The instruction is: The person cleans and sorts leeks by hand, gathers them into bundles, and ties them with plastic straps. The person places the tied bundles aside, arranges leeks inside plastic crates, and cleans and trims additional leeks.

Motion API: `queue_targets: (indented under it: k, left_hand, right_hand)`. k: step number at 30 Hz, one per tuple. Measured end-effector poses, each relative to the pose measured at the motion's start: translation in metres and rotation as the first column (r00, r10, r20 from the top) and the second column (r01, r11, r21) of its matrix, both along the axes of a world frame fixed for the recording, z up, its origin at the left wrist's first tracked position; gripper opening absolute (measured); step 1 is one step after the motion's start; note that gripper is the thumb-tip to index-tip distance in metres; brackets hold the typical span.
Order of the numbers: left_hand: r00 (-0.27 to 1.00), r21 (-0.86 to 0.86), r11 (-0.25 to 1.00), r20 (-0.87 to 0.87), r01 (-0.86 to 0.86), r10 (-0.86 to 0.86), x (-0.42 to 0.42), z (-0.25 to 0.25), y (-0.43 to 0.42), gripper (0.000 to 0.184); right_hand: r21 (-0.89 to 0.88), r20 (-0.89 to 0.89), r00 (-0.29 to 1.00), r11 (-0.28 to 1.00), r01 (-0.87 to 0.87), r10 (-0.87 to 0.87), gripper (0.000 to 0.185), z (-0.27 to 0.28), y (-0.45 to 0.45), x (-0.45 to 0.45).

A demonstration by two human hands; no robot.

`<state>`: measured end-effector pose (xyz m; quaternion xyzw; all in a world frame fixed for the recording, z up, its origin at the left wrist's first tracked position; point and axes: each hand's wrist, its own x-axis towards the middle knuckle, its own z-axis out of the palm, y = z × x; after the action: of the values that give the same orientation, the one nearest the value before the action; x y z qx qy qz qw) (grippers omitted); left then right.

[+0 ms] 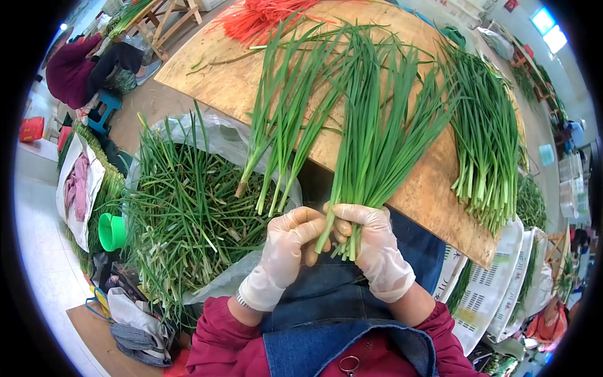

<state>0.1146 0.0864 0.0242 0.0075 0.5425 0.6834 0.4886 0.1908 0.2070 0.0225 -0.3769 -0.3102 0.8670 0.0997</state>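
My right hand, in a thin clear glove, is closed round the lower stems of a bunch of garlic chives. The green leaves fan out away from me over the table edge, and pale cut ends poke out below the fingers. Close beside it, my left hand, gloved too, pinches at a chive stalk on the bunch's left side; its fingertips partly hide the contact. Several loose chives lie on the board to the left of the bunch.
A wooden tabletop carries a neat pile of chives at right and red ties at the far edge. At left stands a plastic-lined heap of chive scraps, near a green cup. Another person sits far left.
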Motion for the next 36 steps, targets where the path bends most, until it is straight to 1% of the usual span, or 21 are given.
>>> queue_targets:
  k: [1,4,5,8,9,12,16,20,21,24,25,27,29,32,35,36]
  left_hand:
    - [1.0,-0.022,1.0,-0.023,-0.005,0.004,0.0,0.002,0.002,0.013]
    - [0.964,-0.044,0.986,-0.221,-0.161,0.147,0.002,0.014,0.016,0.015]
    - [0.887,-0.109,0.973,-0.441,-0.205,0.138,-0.001,0.003,0.021,0.015]
    - [0.953,-0.122,0.991,-0.303,-0.048,0.009,-0.011,0.007,0.025,0.014]
    - [0.939,-0.125,0.99,-0.342,-0.062,0.015,-0.011,0.008,0.026,0.013]
    - [0.981,-0.111,0.991,-0.189,-0.069,0.047,-0.016,0.014,0.025,0.011]
    - [0.978,-0.09,0.99,-0.189,-0.111,0.092,-0.021,0.003,0.021,0.012]
    - [0.982,-0.124,0.988,-0.177,-0.093,0.07,-0.026,0.012,0.02,0.015]
    - [0.972,-0.207,0.977,-0.235,-0.06,0.01,-0.025,0.015,0.023,0.014]
    - [0.944,-0.127,0.992,-0.328,0.002,-0.044,-0.021,0.007,0.028,0.013]
    - [0.956,-0.149,0.989,-0.29,-0.001,-0.043,-0.023,0.012,0.028,0.01]
    - [0.969,-0.129,0.991,-0.247,-0.039,0.006,-0.024,0.011,0.025,0.009]
    - [0.983,-0.099,0.993,-0.179,-0.068,0.049,-0.026,0.013,0.022,0.008]
    - [0.983,-0.02,0.999,-0.182,-0.039,0.034,-0.026,0.009,0.02,0.008]
    - [0.98,-0.008,1.0,-0.2,0.015,-0.016,-0.025,0.026,0.01,0.01]
    - [0.974,0.013,1.0,-0.226,0.007,-0.004,-0.025,0.031,0.001,0.011]
  right_hand:
    - [0.027,-0.002,1.0,1.0,0.005,-0.005,0.013,-0.001,0.0,0.0]
    - [0.104,0.008,1.0,0.995,0.006,-0.007,0.01,-0.001,-0.004,0.002]
    - [0.127,0.021,1.0,0.992,0.003,-0.006,0.009,0.002,-0.006,0.002]
    - [0.17,0.053,0.998,0.985,0.014,-0.024,0.009,0.003,-0.009,0.003]
    - [0.179,0.063,0.997,0.984,0.022,-0.033,0.009,0.003,-0.01,0.003]
    - [0.16,0.062,0.997,0.987,0.024,-0.034,0.01,0.007,-0.008,0.004]
    - [0.125,0.085,0.995,0.991,0.036,-0.047,0.01,0.003,-0.007,0.003]
    - [0.122,0.085,0.996,0.992,0.03,-0.04,0.01,0.004,-0.005,0.002]
    - [0.127,0.078,0.996,0.991,0.03,-0.04,0.01,0.005,-0.006,0.002]
    - [0.159,0.103,0.994,0.987,0.019,-0.036,0.011,0.008,-0.007,0.002]
    - [0.17,0.108,0.993,0.985,0.019,-0.038,0.011,0.008,-0.007,0.002]
    - [0.19,0.121,0.992,0.982,0.023,-0.047,0.011,0.009,-0.006,0.003]
    - [0.137,0.101,0.993,0.989,0.049,-0.063,0.009,0.006,-0.003,0.002]
    - [0.092,0.094,0.992,0.993,0.07,-0.079,0.009,0.006,-0.003,0.002]
    - [0.087,0.098,0.992,0.993,0.076,-0.084,0.009,0.003,-0.001,0.001]
    - [0.087,0.1,0.991,0.993,0.076,-0.085,0.009,0.002,0.0,0.001]
